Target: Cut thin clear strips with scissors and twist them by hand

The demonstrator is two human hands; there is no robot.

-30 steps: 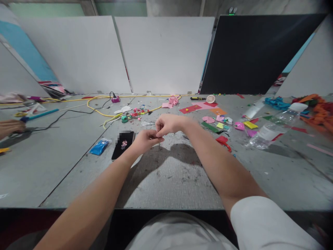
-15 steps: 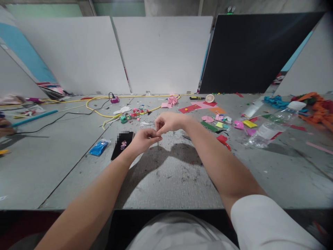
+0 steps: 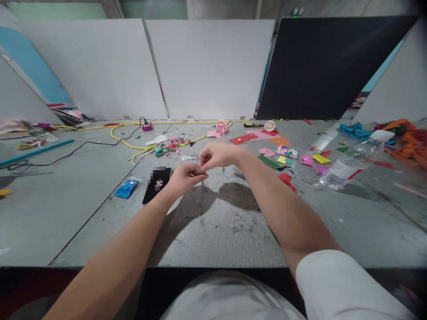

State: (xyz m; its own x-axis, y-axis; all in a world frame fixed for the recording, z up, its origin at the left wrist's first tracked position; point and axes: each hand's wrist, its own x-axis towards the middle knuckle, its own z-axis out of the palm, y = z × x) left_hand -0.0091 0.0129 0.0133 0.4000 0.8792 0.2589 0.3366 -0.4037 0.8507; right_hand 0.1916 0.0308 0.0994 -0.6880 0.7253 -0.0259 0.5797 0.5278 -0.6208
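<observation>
My left hand (image 3: 184, 180) and my right hand (image 3: 218, 156) meet at the fingertips above the grey table (image 3: 220, 240). The left thumb and index finger are pinched together on a thin, greyish stick-like piece (image 3: 203, 183) that points down below them. My right fingers are closed in a pinch just above it; what they hold is too small to make out. Beside my left wrist lies a black phone (image 3: 156, 186). Thin silvery wires (image 3: 189, 158) lie on the table behind my hands.
A blue packet (image 3: 126, 188) is left of the phone. Small beads (image 3: 178, 143) and a yellow cable (image 3: 125, 141) lie farther back. To the right are coloured scraps (image 3: 245, 138), red-handled scissors (image 3: 288, 181) and a clear bottle (image 3: 350, 166). Upright panels (image 3: 210, 71) stand behind.
Another person's hand at the far left has left the view, and the black cable there has shifted. My own hands hold almost the same pose.
</observation>
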